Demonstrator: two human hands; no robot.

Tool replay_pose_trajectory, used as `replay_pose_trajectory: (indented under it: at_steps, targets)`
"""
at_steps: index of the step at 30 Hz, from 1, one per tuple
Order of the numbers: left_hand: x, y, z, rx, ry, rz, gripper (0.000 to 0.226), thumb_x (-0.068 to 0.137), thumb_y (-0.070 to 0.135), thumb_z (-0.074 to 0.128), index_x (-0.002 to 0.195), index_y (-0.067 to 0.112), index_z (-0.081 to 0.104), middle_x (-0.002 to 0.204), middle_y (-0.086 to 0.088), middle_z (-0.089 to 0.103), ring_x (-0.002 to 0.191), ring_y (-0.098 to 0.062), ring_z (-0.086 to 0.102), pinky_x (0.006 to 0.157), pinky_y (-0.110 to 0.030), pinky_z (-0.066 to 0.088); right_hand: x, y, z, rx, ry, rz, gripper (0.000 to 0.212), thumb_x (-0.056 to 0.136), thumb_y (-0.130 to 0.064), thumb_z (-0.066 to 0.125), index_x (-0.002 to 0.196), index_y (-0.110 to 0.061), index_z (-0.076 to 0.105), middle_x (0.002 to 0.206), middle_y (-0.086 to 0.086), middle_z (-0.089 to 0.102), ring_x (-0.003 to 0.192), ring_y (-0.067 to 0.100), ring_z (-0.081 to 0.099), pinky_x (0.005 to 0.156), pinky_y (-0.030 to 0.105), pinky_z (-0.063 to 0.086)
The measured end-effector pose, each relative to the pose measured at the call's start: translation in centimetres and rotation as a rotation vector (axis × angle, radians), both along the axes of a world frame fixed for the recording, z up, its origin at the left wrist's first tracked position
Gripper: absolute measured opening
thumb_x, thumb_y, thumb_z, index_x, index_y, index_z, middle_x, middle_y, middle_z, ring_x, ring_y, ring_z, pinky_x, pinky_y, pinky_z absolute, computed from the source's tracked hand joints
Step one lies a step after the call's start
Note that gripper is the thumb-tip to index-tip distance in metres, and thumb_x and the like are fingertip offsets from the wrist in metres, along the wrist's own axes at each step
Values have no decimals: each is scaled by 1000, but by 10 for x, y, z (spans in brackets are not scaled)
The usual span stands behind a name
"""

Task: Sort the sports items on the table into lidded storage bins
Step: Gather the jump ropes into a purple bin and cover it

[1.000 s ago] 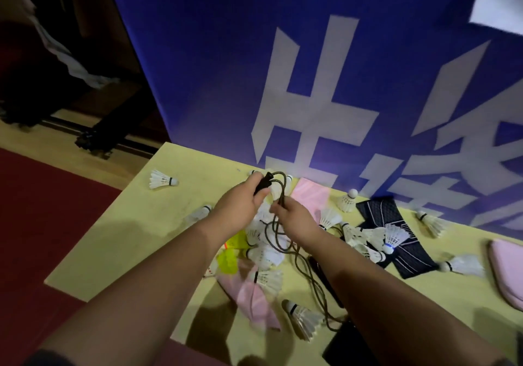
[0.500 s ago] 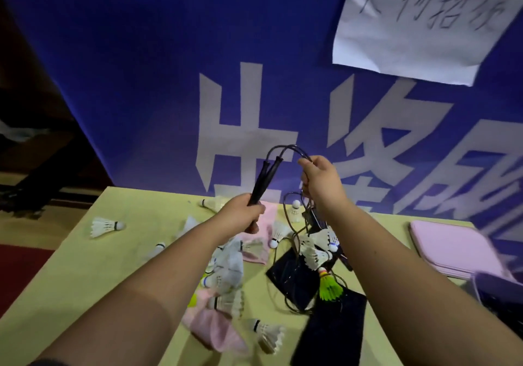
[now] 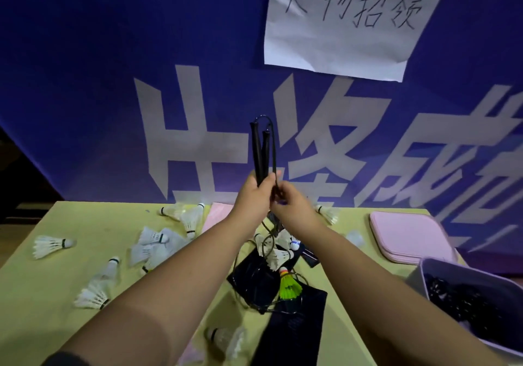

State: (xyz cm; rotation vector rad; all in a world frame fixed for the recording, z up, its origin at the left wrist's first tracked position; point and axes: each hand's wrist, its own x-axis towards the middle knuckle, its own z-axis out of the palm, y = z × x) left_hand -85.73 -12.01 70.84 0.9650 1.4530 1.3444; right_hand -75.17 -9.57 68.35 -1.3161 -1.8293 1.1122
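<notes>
I log a blue banner filling the upper frame, with the yellow table below. Lavender bin at lower right, dark items inside. Skipping rope at frame centre, black handles upright. Left hand is curled round the handles; right hand pinches the cord beside it. Cord trails down among the shuttlecocks.
</notes>
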Motion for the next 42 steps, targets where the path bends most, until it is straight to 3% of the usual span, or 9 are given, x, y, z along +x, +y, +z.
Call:
replay_pose_trajectory:
  at_steps: [11, 16, 19, 24, 27, 31, 36, 39, 42]
  targets:
    - [35, 33, 38, 133, -274, 118, 7, 102, 16, 45, 108, 20, 46, 71, -2, 55, 53, -13, 54, 76, -39, 60, 27, 33, -41, -247, -65, 5, 7, 89, -20, 64, 83, -18, 60, 83, 8, 66, 71, 21, 58, 65, 34, 47]
    - [-4, 50, 9, -241, 587, 171, 40, 94, 7, 42, 128, 26, 34, 81, -8, 55, 67, -32, 58, 56, -42, 48, 52, 45, -36, -154, -111, 9, 15, 87, -21, 70, 83, -17, 56, 74, 7, 63, 61, 20, 55, 54, 28, 40]
    - [-15, 47, -15, -389, 1219, -142, 46, 90, 3, 41, 131, 24, 42, 83, -8, 55, 74, -31, 54, 58, -34, 37, 59, 47, -23, 386, -493, 146, 19, 81, -10, 65, 80, -25, 53, 75, -6, 58, 76, 23, 58, 61, 29, 38]
    - [-15, 47, 1, -456, 1098, -749, 35, 91, 6, 43, 109, 29, 63, 91, -1, 59, 69, -16, 52, 61, -29, 47, 79, 73, -21, 840, -827, 113, 29, 68, -19, 77, 91, -24, 61, 97, 1, 59, 85, 28, 56, 72, 38, 45]
    - [-19, 47, 30, -496, 882, -949, 38, 91, 3, 49, 106, 32, 67, 88, 2, 60, 74, -12, 55, 67, -26, 50, 92, 76, -28, 711, -724, 177, 25, 78, -22, 76, 100, -27, 65, 126, 2, 52, 105, 28, 52, 81, 38, 45]
    - [-22, 44, 42, -500, 375, -1018, 40, 88, -10, 46, 114, 16, 63, 79, -1, 59, 72, -13, 54, 71, -26, 51, 81, 74, -32, 537, -387, 288, 22, 82, -33, 74, 101, -29, 65, 107, -9, 56, 95, 6, 51, 80, 23, 46]
    - [-9, 47, 24, -198, -71, -532, 26, 88, -6, 59, 99, 14, 47, 77, -4, 60, 68, -15, 56, 72, -30, 52, 62, 57, -22, -383, 184, 119, 62, 75, -12, 80, 126, -25, 48, 105, 14, 65, 82, 25, 69, 67, 37, 58]
    - [1, 59, 14, -163, 34, -213, 33, 88, 1, 64, 109, 15, 43, 81, -8, 63, 71, -19, 56, 70, -34, 50, 60, 44, -14, -789, 339, 176, 49, 85, -6, 70, 127, -19, 51, 110, 16, 67, 80, 30, 71, 77, 41, 61]
    - [4, 68, 9, -177, 476, -80, 36, 90, 11, 62, 114, 25, 39, 82, -2, 65, 72, -20, 61, 65, -35, 47, 61, 39, -11, -928, 338, 268, 15, 94, -15, 57, 109, -13, 56, 88, 14, 71, 56, 21, 58, 52, 27, 52]
